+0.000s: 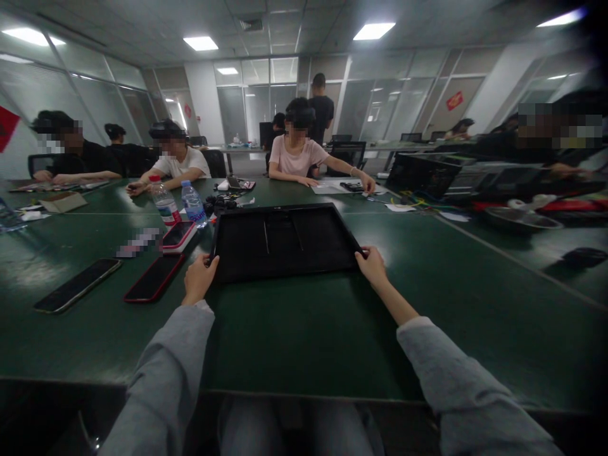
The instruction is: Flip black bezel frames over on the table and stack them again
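Two hands (pixel 200 277) (pixel 373 266) gripping black tray-like panel (pixel 237 246) by side edges; more room rightward (red-edged phone (pixel 154 278) near left).

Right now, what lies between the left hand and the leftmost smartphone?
A red-edged smartphone lies between the left hand and the leftmost smartphone, as the head view shows.

My sleeves (pixel 164 373): one pair, long, plain grey, softly creased, ending short of the hands. My cuffs (pixel 415 322): paler edging on both. My trousers (pixel 251 430): greyish, dim, partly shown. My fingers (pixel 203 271): bare.
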Tool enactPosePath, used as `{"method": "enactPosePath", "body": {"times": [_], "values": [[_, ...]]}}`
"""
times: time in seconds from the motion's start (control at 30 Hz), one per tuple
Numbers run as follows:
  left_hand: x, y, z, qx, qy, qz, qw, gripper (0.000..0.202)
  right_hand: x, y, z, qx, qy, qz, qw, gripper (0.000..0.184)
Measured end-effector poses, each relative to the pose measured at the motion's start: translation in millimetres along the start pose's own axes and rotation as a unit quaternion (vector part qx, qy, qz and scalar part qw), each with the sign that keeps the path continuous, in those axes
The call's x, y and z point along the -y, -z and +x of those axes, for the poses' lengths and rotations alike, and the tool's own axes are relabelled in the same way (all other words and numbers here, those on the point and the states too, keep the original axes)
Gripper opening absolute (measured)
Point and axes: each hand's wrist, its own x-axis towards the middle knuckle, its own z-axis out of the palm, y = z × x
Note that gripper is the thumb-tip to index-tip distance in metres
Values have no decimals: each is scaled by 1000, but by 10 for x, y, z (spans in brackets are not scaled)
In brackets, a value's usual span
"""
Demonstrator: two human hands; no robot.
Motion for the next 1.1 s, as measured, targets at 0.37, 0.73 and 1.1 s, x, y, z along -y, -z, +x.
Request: {"method": "enactPosePath", "body": {"times": [0.37, 0.73, 1.1], "values": [[-305, 20, -255, -155, -91, 93, 979, 53, 298, 10, -161, -84, 93, -140, 982, 47], [-1406, -785, -720, -49, -332, 91, 937, 55, 1263, -688, -944, 42, 305, -146, 940, 54], [-1383, -955, -543, 86, -334, 119, 931, 60, 1274, -834, -857, 137, 311, -194, 920, 52]]}}
